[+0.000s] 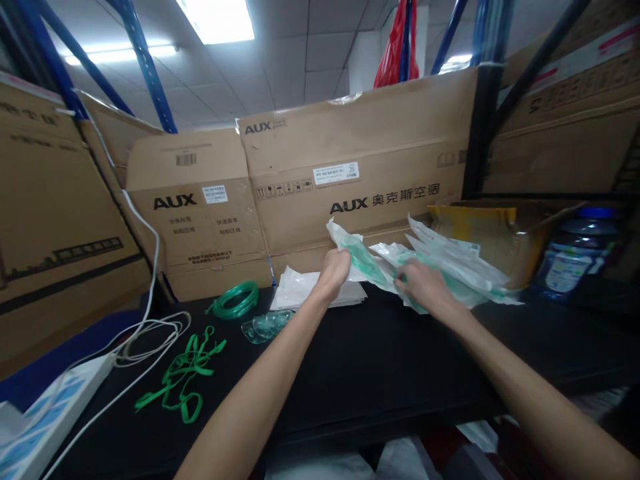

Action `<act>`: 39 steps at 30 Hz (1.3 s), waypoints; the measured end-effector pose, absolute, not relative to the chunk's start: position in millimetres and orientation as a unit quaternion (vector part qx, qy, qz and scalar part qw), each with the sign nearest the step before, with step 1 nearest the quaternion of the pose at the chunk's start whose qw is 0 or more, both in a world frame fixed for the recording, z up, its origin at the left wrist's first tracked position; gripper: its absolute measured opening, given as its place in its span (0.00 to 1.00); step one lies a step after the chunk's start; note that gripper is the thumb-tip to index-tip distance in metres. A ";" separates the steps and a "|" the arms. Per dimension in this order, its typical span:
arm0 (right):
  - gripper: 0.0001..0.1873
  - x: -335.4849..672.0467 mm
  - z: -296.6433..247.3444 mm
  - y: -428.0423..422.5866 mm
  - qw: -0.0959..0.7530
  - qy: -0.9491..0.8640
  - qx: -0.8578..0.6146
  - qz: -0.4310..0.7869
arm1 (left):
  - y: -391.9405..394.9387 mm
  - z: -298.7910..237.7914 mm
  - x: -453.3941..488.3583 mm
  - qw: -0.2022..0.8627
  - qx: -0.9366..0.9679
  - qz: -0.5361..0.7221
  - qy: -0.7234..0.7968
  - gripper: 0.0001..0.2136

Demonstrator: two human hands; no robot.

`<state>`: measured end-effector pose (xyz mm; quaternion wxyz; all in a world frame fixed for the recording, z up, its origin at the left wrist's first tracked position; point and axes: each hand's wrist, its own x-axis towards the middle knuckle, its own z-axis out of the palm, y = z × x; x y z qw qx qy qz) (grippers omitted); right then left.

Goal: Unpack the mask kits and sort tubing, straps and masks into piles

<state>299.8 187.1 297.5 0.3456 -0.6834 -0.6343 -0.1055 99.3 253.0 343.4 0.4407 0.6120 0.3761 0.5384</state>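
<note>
My left hand (336,268) is closed on the left end of a translucent white plastic packet (367,259) with green showing through it. At the packet's right end, my right hand (424,281) has its fingers curled; it lies against a pile of similar packets (450,257), and exactly what its fingers pinch is hidden. Behind my left wrist a stack of white sheets or flat bags (295,288) rests on the black surface. Beside my left forearm are a clear greenish plastic piece (267,327) and a coil of green tubing (235,300).
A tangled green strap (187,373) lies at the left, near white cables (155,333) and a white power strip (55,413). Cardboard panels (300,233) stand along the back. An open carton (530,233) and a dark blue-capped bottle (570,257) stand at the right.
</note>
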 end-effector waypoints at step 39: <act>0.36 162.5 308.5 181.5 0.605 -0.441 -0.259 0.610 | 240.2 304.7 0.8 0.280 0.533 0.641 0.476 0.21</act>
